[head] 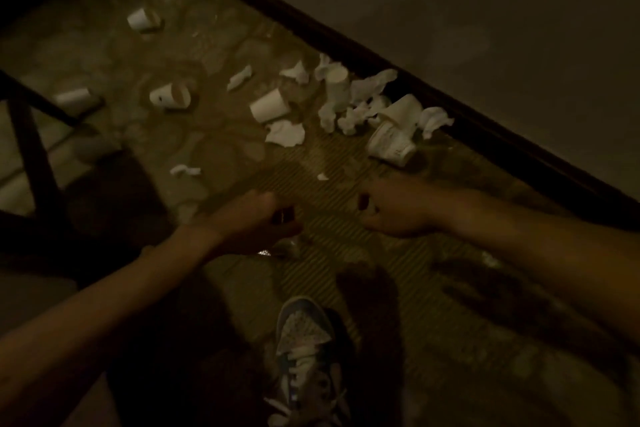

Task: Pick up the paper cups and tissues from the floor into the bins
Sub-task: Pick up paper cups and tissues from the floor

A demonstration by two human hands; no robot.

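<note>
Reaching forward over a dim floor (214, 45), a person's left hand (256, 218) and right hand (391, 208) hang side by side, apart from each other, just short of a scatter of litter. The fingers on both hands are curled inward. The picture is dark and blurred, so I cannot tell whether they hold anything.

White paper cups (270, 109) and crumpled tissues (285, 133) lie across the floor ahead of the hands. The thickest heap sits against the floor's right edge, where a dark baseboard (519, 152) meets a plain wall (485, 28). There, tissues are mixed in with several tipped cups. The nearest cup (391, 144) lies on its side just beyond the right hand.

Toward the middle of the floor, one cup lies on its side with a torn tissue just beside it. Four lone cups (171, 97) trail away toward the far left corner, well apart from one another. A thin tissue strip (185, 170) lies alone ahead of the left hand, and a tiny white scrap (322, 177) lies between the hands and the heap.

At the near edge, a pale laced shoe (304, 340) stands on the floor below the hands.
</note>
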